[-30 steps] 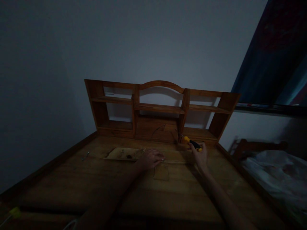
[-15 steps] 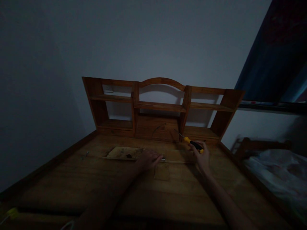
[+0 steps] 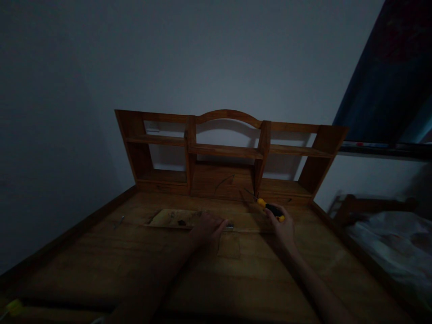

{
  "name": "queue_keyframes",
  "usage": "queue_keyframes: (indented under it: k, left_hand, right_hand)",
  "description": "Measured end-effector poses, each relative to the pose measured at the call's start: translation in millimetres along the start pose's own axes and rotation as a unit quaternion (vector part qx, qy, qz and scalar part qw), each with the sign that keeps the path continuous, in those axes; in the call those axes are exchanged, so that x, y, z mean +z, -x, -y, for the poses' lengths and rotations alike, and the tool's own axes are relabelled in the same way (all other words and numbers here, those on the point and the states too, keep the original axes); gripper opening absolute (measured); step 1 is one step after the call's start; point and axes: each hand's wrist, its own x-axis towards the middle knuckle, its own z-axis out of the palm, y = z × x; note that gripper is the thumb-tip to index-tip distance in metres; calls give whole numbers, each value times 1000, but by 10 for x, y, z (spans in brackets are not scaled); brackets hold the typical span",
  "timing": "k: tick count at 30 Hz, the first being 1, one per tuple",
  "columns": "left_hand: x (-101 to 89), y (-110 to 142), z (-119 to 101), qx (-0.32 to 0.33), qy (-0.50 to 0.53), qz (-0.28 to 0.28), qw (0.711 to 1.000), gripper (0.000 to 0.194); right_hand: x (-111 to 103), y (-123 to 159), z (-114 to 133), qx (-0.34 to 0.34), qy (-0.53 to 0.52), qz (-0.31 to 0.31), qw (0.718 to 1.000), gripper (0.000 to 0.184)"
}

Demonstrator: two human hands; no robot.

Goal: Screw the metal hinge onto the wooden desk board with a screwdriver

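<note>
My right hand (image 3: pixel 283 227) is closed round the yellow and black handle of a screwdriver (image 3: pixel 272 209). Its thin shaft points up and to the left, above the desk. My left hand (image 3: pixel 208 228) rests on a narrow wooden board (image 3: pixel 249 219) lying across the desk. Thumb and fingers are pinched at a small shiny metal piece (image 3: pixel 230 228) by the board's near edge; its exact kind is too dark to make out. Dark, rough patches mark the left part of the board.
A wooden shelf unit (image 3: pixel 226 152) stands at the back of the desk (image 3: pixel 202 279). Another small metal item (image 3: pixel 119 222) lies to the left. Something yellow (image 3: pixel 14 307) sits at the lower left corner. White plastic sheeting (image 3: pixel 394 238) is at the right, beyond the desk's edge.
My right hand has lowered slightly with the screwdriver, whose tip has dropped a little. My left hand stays at the metal piece. The view has shifted slightly.
</note>
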Motion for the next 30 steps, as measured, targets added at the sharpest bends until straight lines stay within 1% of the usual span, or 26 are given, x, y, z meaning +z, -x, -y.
queue_keyframes:
  k: [3,6,9,11,14,17,23,27,30]
  left_hand:
    - [-2,4,-19,22,20,1,1000,47]
    - [-3,0,-68,77,46,-3,996,38]
    - [10,-16,-147,132,68,9,989,41]
    - [24,-28,-196,152,82,36,984,44]
    - [35,-40,-240,148,96,65,982,43]
    - [25,-43,-242,129,103,71,984,42]
    - [-24,-23,-197,119,115,54,985,40]
    - [-24,-9,-197,88,114,40,989,38]
    - [-10,-14,-201,64,100,34,992,41]
  right_hand:
    - [9,9,0,1,-5,7,1000,41]
    - [7,15,-17,-7,1,4,1000,43]
    - [2,17,-36,-16,13,-1,1000,44]
    - [1,16,-44,-19,22,-5,1000,45]
    - [5,14,-48,-22,35,-6,999,44]
    - [16,25,-49,-24,40,4,999,41]
    - [43,101,-23,-28,85,25,996,38]
    - [50,149,45,-35,93,44,994,39]
    - [47,157,82,-42,98,44,993,39]
